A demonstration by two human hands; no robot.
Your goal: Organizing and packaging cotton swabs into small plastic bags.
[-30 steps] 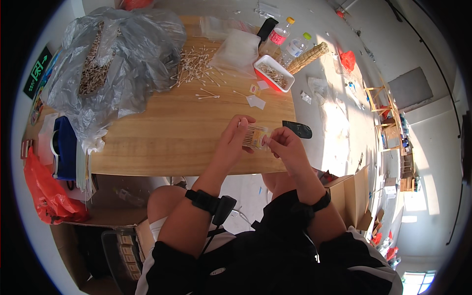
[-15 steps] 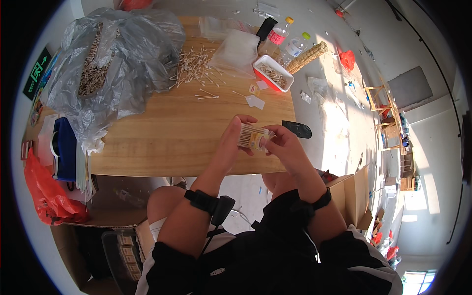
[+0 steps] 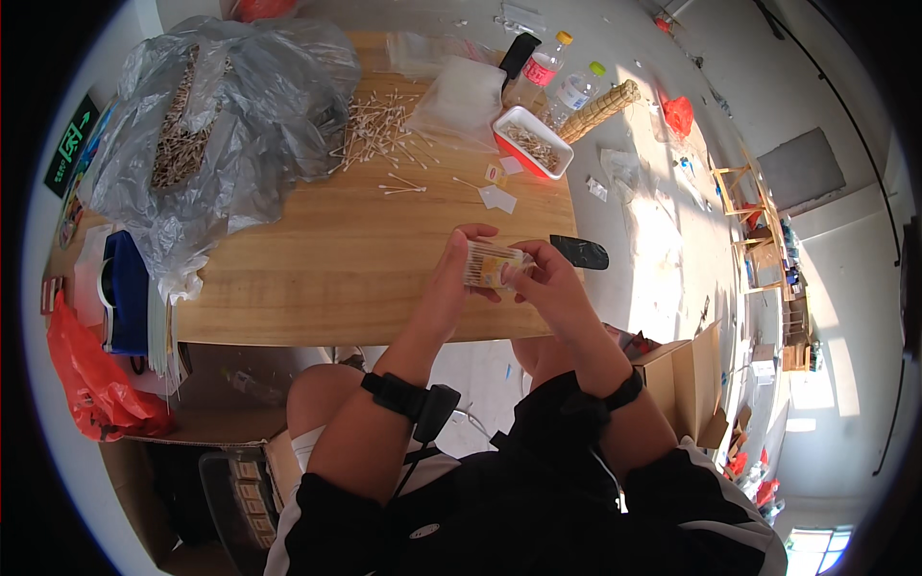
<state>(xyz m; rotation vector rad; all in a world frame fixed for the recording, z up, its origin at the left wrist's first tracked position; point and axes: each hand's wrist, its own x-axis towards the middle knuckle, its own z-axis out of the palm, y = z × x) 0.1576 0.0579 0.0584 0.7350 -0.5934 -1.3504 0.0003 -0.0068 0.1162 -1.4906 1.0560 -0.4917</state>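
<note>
Hands together: my left hand (image 3: 459, 274) and right hand (image 3: 549, 280) grip the small clear box (image 3: 495, 265) by its ends; it looks light, stiff, perhaps slippery.

Small packing workshop: wooden worktable (image 3: 317, 259) strewn with loose cotton swabs (image 3: 379, 130), big grey plastic bag (image 3: 206, 115) of bulk stock, red tray (image 3: 531, 144), cardboard boxes (image 3: 687, 370) on bare concrete floor (image 3: 663, 240), tape dispenser (image 3: 120, 293).

- We've got harsh sunlight blowing out the floor (image 3: 663, 250) on the right.
- Table (image 3: 317, 278) is evenly bright, sharp.
- Heavy fisheye bending, black vignette around the rim.
</note>
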